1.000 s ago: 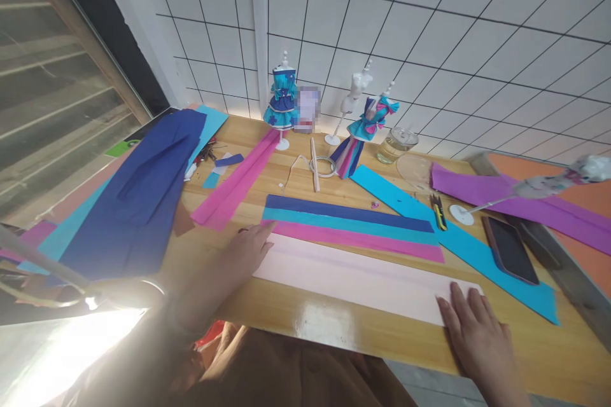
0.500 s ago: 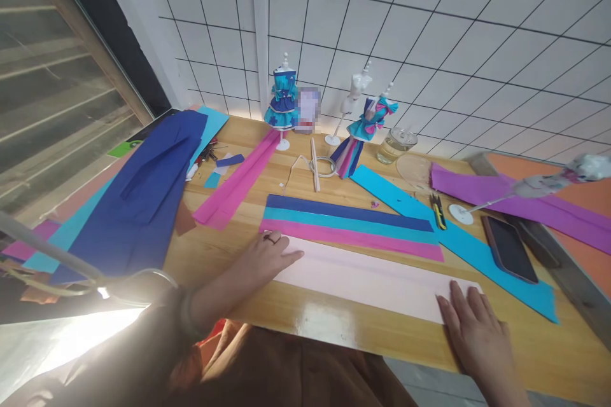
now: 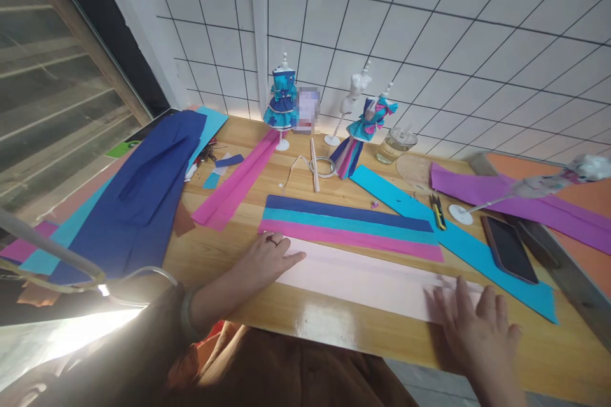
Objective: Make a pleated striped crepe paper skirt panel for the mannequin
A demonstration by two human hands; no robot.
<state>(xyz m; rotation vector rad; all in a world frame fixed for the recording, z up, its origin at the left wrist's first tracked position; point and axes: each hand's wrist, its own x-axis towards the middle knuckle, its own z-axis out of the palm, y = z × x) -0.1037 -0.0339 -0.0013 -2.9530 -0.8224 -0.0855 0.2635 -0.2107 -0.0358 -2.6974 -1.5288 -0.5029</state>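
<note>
A long pale pink paper strip lies flat on the wooden table near its front edge. My left hand, a ring on one finger, rests flat on the strip's left end with its fingers stretched out. At the strip's right end my right hand lies with fingers spread over the corner, which looks slightly lifted. Just behind the pink strip lie three strips side by side: dark blue, teal and magenta.
Three small mannequins with paper dresses stand at the back by the tiled wall. A phone, a cutter, a glass jar, a blue strip, purple paper and navy sheets lie around. A lamp glares at the lower left.
My left hand has slid right onto the pink strip's left end and flattened. My right hand has shifted a little lower at the right end, where the corner now lifts.
</note>
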